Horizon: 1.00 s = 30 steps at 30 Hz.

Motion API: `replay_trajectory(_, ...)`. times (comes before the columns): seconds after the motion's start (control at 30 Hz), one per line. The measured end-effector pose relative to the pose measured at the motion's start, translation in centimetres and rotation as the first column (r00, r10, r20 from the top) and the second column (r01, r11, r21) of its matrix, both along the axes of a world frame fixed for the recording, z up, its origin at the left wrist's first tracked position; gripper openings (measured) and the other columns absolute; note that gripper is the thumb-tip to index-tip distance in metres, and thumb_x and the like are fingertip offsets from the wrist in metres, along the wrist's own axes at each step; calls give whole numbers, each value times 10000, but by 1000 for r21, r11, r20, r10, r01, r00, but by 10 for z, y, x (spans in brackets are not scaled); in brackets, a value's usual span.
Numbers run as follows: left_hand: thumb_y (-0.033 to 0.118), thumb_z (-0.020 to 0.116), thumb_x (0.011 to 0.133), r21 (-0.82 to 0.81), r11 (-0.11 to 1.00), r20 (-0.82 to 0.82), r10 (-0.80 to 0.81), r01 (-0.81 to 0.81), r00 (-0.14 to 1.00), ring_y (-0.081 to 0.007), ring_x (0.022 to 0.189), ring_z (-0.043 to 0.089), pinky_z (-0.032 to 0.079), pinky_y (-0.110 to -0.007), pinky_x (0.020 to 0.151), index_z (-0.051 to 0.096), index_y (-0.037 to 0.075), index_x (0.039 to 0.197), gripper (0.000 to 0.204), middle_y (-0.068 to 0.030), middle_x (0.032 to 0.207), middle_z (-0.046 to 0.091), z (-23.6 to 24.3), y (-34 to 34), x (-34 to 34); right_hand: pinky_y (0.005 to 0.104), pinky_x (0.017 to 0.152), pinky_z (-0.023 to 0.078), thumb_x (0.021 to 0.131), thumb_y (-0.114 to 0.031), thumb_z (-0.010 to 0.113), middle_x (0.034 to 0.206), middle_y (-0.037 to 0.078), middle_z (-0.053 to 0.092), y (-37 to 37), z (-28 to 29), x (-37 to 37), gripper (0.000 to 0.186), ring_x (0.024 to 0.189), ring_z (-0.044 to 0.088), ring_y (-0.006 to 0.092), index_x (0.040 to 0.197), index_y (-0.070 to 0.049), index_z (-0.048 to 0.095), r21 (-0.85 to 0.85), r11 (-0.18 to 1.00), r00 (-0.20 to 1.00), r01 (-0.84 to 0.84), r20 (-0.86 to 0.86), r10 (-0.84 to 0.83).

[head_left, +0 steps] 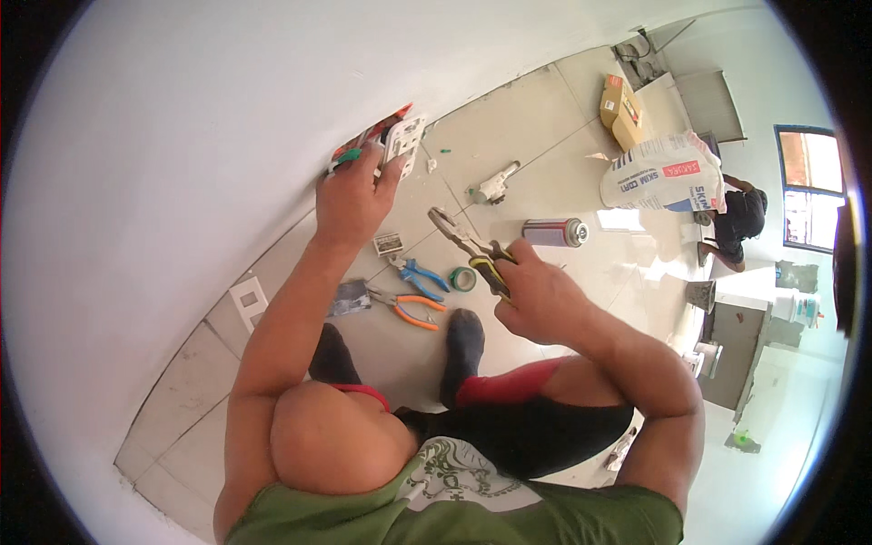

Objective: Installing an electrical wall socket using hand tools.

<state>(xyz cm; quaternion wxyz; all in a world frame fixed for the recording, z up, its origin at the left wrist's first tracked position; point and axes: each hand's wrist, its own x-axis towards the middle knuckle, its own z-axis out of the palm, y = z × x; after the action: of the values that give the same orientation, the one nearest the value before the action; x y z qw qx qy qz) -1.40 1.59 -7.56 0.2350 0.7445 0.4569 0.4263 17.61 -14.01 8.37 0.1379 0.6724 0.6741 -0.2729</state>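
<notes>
Apparently positioning, your left fingers (391,174) pinch the plate (409,136) at the wall box (400,113); right fingers (522,252) clasp pliers (474,247). Next, hold steady.

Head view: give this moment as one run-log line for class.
left hand: holds white plate at wall | right hand: holds yellow-handled pliers | floor: blue-handled pliers, orange-handled pliers, tape roll, canister

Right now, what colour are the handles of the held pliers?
The handles are black and yellow (head view).
</notes>
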Motion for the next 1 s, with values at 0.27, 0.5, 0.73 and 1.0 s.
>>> replay_trajectory(0.27,290,731,912,29,996,-62,88,-87,994,-277,582,681,540,-397,528,577,104,847,250,-65,682,674,4,4,7,490,1002,492,785,-97,590,1278,283,531,21,5,5,360,1119,595,451,1107,63,606,350,923,982,160,-153,-112)
replay_trajectory(0.5,304,723,917,-6,997,-31,74,-74,997,-283,596,679,536,-406,539,574,81,842,279,-79,732,692,12,2,8,494,970,517,783,-97,577,1198,296,556,55,-12,3,426,1051,615,469,1175,64,621,404,912,997,64,-54,-46)
replay_trajectory(0.73,297,746,921,-48,996,46,80,-78,996,-261,563,646,512,-363,533,579,46,806,323,-106,707,677,1,0,9,499,951,528,795,-144,572,1168,281,569,62,-4,-12,441,1063,625,462,1193,36,631,272,962,998,31,46,-45)
replay_trajectory(1.0,360,701,941,-115,993,79,32,-23,996,-276,566,648,505,-409,515,609,69,841,321,-95,702,668,-3,1,8,489,970,516,809,-154,554,1213,268,571,70,12,-25,425,1114,619,419,1185,35,613,154,982,993,106,30,-112)
